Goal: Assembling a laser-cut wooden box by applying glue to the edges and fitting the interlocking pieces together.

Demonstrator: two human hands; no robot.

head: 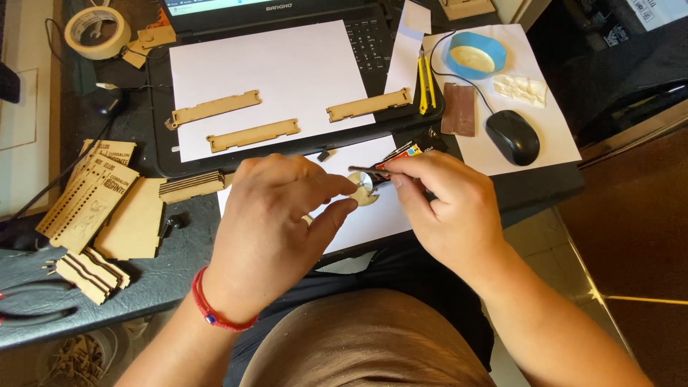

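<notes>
1. The left hand (269, 229) pinches one small round wooden disc (363, 190) between thumb and fingertips; the grip is clenched on it, above a white sheet at the front edge of the dark surface (179, 251).
2. The right hand (448, 208) grasps one thin metal tool (367, 171) with a dark handle, its tip touching the disc.
3. One red cord bracelet (209, 309) with a blue bead circles the left wrist.
4. Three long, flat, notched wooden strips lie on one white paper sheet (272, 68) spread over a black laptop (373, 43): the left strip (213, 109), the middle strip (252, 135) and the right strip (369, 104).
5. One stack of thin wooden slats (192, 186) sits at the laptop's front left corner.
6. A pile of pale flat wooden panels (93, 197), some perforated with rows of small holes, lies at the left; one comb-edged bundle (87, 272) rests near it.
7. One roll of cream masking tape (97, 32) lies at the top left.
8. One yellow utility knife (426, 82), one brown rectangular block (459, 109), one blue round lid (474, 55) and one black glossy mouse (513, 137) sit to the right.
9. One pair of black-handled pliers (29, 304) lies at the far left edge.
</notes>
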